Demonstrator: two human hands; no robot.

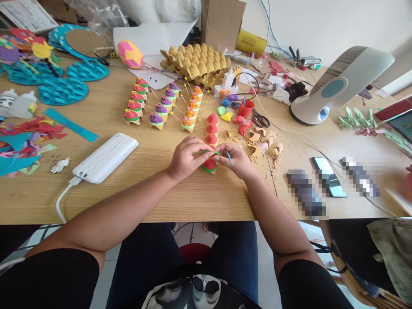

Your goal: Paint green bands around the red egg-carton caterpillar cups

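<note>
Both my hands meet over a row of egg-carton cups topped with red clay [211, 128]. Between the fingertips of my left hand [189, 158] and my right hand [234, 159] stretches a thin green clay strip [210, 152], pinched at both ends. A slim blue stick [229, 158] is also tucked in my right hand. The nearest cup [210, 165] carries red clay with a green band round its base. Fingers partly hide the cup behind it. To the left stand finished rows with orange [191, 112], purple [156, 119] and red [131, 114] tops, with pins sticking out.
Clay lumps [226, 116], a red cup [246, 108], black scissors [261, 119] and torn carton scraps [254, 150] lie right of the row. A white fan [337, 90], phone [328, 177] and white power bank [109, 158] flank my arms. Egg trays [196, 62] are stacked behind.
</note>
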